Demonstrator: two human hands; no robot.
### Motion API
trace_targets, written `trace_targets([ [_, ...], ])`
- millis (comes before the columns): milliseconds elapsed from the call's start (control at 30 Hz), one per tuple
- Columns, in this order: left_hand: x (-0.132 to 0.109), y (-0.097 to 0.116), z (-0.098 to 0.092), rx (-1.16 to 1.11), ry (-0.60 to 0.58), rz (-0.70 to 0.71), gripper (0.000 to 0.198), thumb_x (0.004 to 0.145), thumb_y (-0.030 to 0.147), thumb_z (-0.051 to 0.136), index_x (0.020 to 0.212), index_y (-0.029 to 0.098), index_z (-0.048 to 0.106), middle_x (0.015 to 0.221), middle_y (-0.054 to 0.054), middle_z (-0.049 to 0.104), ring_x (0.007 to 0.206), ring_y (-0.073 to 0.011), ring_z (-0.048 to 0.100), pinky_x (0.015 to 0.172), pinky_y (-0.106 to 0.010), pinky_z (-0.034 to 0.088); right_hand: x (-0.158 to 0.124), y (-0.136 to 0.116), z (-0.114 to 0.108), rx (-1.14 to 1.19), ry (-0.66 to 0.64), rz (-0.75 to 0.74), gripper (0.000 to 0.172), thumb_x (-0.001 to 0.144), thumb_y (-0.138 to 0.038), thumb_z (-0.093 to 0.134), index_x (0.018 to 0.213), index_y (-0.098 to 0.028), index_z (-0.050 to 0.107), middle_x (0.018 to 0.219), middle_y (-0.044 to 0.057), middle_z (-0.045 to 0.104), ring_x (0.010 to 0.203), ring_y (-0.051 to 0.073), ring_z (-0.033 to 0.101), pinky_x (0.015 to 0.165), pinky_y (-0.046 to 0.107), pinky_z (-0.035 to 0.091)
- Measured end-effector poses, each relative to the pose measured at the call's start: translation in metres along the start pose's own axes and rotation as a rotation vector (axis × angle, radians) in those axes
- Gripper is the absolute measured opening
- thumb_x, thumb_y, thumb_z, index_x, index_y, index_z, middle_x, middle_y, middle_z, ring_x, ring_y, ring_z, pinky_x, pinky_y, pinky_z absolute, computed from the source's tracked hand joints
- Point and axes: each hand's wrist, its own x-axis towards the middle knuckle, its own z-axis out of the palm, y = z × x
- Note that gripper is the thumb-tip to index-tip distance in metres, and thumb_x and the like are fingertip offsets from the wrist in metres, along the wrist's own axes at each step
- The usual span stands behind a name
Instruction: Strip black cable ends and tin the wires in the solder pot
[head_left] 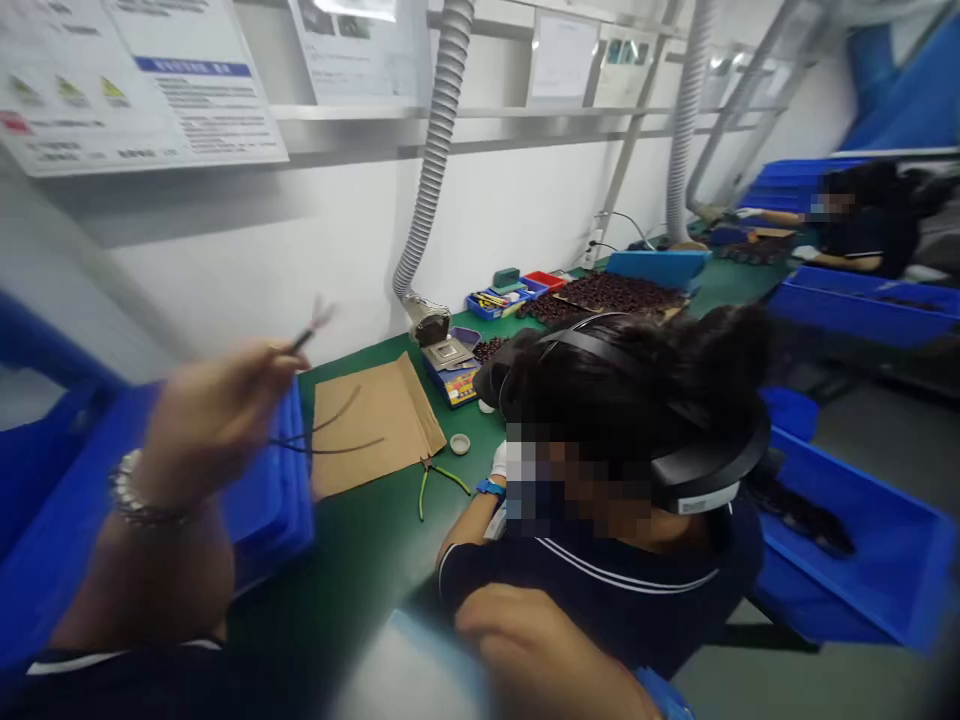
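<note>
My left hand, blurred by motion, is raised at the left with its fingers pinched on a dark cable. The cable's pale, thin end points up and right. Two dark cable lengths stick out below the same hand, over a sheet of brown cardboard. Low in the middle, my right hand is closed with curled fingers, near a co-worker's back; what it may hold is hidden. Green-handled pliers lie spread on the green table, beside a small round dish.
A co-worker with a headset sits close at the right. Stacked blue bins stand at the left. Behind the cardboard are a small device, a ribbed hose and heaps of dark red parts. Another blue bin is at the right.
</note>
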Motion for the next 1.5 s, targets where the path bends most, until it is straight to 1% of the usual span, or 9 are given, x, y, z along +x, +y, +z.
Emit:
trace_targets([
  [100,0.005,-0.037,0.065,-0.209,-0.45,0.011,0.019,0.076,0.031,0.05,0.078,0.016,0.061,0.061,0.001,0.053,0.053,-0.0099,0.041,0.051,-0.021,0.029,0.019,0.012,0.015,-0.266,0.17,0.129,0.027,0.084,-0.03,0.041,0.105,-0.023,0.058,0.101,0.004,0.061,0.091,0.016,0.054,0.081,0.025,0.042],
  [200,-0.005,-0.077,0.138,-0.626,-0.735,-0.382,0.023,0.073,0.036,0.054,0.064,0.015,0.057,0.05,0.004,0.043,0.046,-0.0084,0.035,0.045,-0.019,0.026,0.018,0.035,0.023,-0.487,0.28,0.273,0.028,0.083,-0.028,0.043,0.107,-0.022,0.057,0.101,0.007,0.062,0.089,0.019,0.056,0.078,0.028,0.045],
  [333,-0.012,-0.133,0.191,-0.888,-0.888,-0.76,0.026,0.073,0.042,0.052,0.073,0.015,0.051,0.047,0.006,0.041,0.035,-0.0056,0.031,0.037,-0.018,0.023,0.001,0.065,0.028,-0.658,0.375,0.437,0.027,0.083,-0.027,0.041,0.101,-0.021,0.061,0.094,0.008,0.065,0.083,0.02,0.06,0.073,0.03,0.047],
  [467,-0.007,-0.171,0.201,-1.002,-1.023,-0.855,0.028,0.071,0.041,0.056,0.081,0.015,0.051,0.065,-0.002,0.055,0.054,-0.0114,0.053,0.054,-0.025,0.043,0.007,0.07,0.028,-0.692,0.453,0.644,0.028,0.082,-0.031,0.04,0.094,-0.019,0.063,0.091,0.011,0.066,0.078,0.023,0.062,0.069,0.031,0.048],
  [567,-0.004,-0.182,0.207,-1.058,-1.104,-0.902,0.03,0.07,0.04,0.059,0.084,0.014,0.054,0.083,-0.006,0.057,0.071,-0.0156,0.057,0.066,-0.031,0.045,0.054,0.061,0.022,-0.558,0.429,0.72,0.028,0.083,-0.033,0.039,0.087,-0.021,0.064,0.085,0.008,0.066,0.076,0.022,0.061,0.068,0.031,0.046],
  [733,0.003,-0.186,0.218,-1.1,-1.127,-0.883,0.032,0.069,0.04,0.06,0.091,0.016,0.059,0.1,-0.007,0.054,0.086,-0.018,0.053,0.066,-0.027,0.043,0.181,0.074,0.009,-0.059,0.555,0.501,0.023,0.082,-0.03,0.042,0.09,-0.017,0.06,0.093,0.005,0.063,0.089,0.017,0.056,0.081,0.028,0.042],
  [900,0.018,-0.198,0.222,-1.173,-0.994,-0.771,0.039,0.066,0.04,0.062,0.089,0.01,0.063,0.069,-0.003,0.054,0.06,-0.0102,0.048,0.056,-0.023,0.039,0.26,0.108,0.012,0.251,0.587,0.335,0.022,0.08,-0.032,0.047,0.083,-0.013,0.057,0.079,0.002,0.061,0.077,0.013,0.056,0.075,0.026,0.044],
  [1167,0.044,-0.215,0.221,-1.162,-0.717,-0.809,0.03,0.065,0.04,0.063,0.073,0.011,0.058,0.048,0.007,0.037,0.037,-0.0022,0.027,0.034,-0.016,0.02,0.268,0.116,0.019,0.214,0.686,0.463,0.022,0.077,-0.037,0.051,0.069,-0.016,0.053,0.046,-0.004,0.047,0.041,0.008,0.044,0.041,0.02,0.034],
  [1500,0.042,-0.204,0.221,-1.23,-0.61,-0.944,0.025,0.064,0.035,0.065,0.066,0.011,0.055,0.042,0.007,0.039,0.034,-0.0007,0.025,0.033,-0.014,0.013,0.27,0.106,0.026,0.334,0.796,0.453,0.024,0.074,-0.037,0.054,0.065,-0.015,0.052,0.047,-0.006,0.042,0.038,0.006,0.036,0.037,0.019,0.026],
])
